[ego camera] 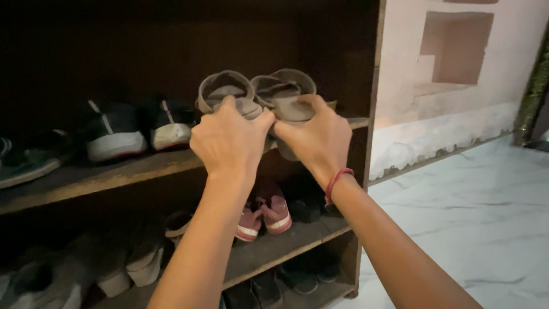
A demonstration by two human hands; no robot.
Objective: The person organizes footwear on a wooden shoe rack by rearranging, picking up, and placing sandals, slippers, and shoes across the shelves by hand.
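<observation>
My left hand (229,143) grasping one grey sandal (226,94), my right hand (314,140) gripping the other sandal (289,94), both at the upper shelf (131,169) right end, dark sneakers (137,131) to the left

L hand (229,140) & R hand (315,139) — both closed, side by side.

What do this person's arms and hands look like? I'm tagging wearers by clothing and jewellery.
Both forearms are bare, with no sleeves in view. The left hand has no ring, watch or glove showing. The right hand is also ungloved, and a thin red thread bracelet is wrapped around its wrist. No other markings can be seen in the dim light.
</observation>
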